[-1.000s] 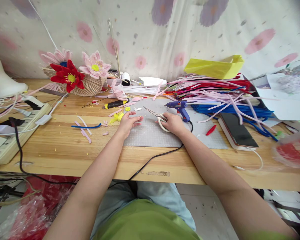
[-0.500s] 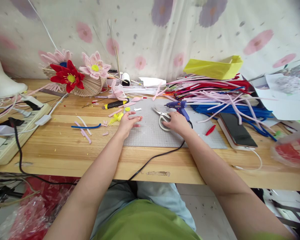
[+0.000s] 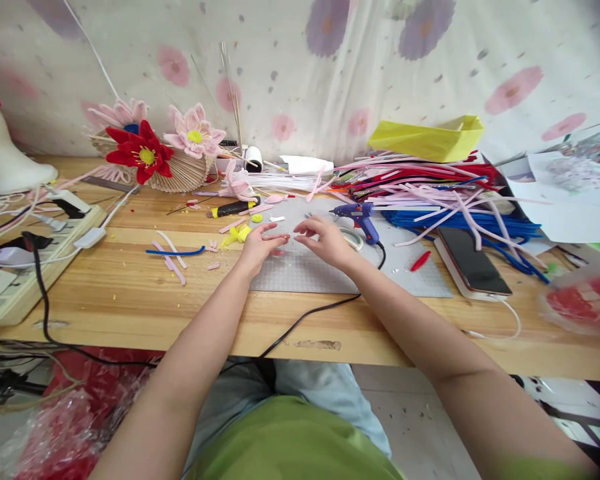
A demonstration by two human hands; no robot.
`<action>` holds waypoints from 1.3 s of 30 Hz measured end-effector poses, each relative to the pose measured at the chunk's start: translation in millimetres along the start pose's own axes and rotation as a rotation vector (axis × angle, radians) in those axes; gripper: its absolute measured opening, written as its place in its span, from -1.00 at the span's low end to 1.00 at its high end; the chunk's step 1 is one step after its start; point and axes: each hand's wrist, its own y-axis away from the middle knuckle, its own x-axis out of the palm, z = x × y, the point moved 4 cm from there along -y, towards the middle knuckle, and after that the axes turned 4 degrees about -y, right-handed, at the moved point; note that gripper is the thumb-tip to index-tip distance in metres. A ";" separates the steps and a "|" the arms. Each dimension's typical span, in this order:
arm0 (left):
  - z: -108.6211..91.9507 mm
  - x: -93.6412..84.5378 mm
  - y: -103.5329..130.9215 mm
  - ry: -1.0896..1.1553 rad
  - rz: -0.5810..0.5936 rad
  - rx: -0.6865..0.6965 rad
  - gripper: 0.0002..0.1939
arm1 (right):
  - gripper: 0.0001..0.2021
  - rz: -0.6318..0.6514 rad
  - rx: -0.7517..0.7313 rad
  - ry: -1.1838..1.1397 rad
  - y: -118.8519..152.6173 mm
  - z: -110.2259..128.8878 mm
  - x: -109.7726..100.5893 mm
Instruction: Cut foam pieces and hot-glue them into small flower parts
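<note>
My left hand point(image 3: 263, 249) is over the left part of the grey cutting mat point(image 3: 300, 277), thumb and fingertips together on something too small to make out. Facing it, my right hand point(image 3: 324, 241) has its thumb and fingers apart and holds nothing. The white-handled scissors point(image 3: 353, 239) lie on the mat, partly hidden behind my right hand. A blue glue gun point(image 3: 359, 215) rests just beyond them. Left of my left hand is a yellow fuzzy piece point(image 3: 236, 235), and a small yellow disc point(image 3: 257, 218) lies behind it.
Pink and red fuzzy flowers point(image 3: 147, 156) stand at the back left. Fuzzy stems point(image 3: 460, 223) pile up at the back right, beside a phone point(image 3: 473, 260). A power strip point(image 3: 80, 233) is at the left; a black cord point(image 3: 305, 317) crosses the front.
My right hand has let go of the scissors, which now lie on the mat, and has moved left towards my left hand. The view has shifted slightly.
</note>
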 end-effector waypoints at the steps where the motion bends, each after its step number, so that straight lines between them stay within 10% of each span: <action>1: 0.4 -0.1 0.0 0.005 0.001 0.000 -0.41 | -0.85 0.024 -0.034 -0.018 -3.2 5.2 5.8; 14: -2.2 -1.6 0.8 0.001 -0.006 -0.020 -0.47 | -0.83 -0.087 0.222 -0.108 -28.5 -23.7 13.0; 25: 3.1 -14.8 -11.3 -0.380 -0.229 0.265 -0.78 | -0.70 -0.118 0.362 0.182 -14.7 -51.0 5.6; 32: 5.6 33.8 -7.0 -0.795 0.019 0.571 -0.79 | -0.61 -0.158 0.391 -0.074 -14.6 -59.8 7.2; 39: 20.9 46.6 -8.9 -1.125 0.233 0.531 -0.51 | -0.65 -0.095 0.370 -0.175 -13.4 -61.4 6.1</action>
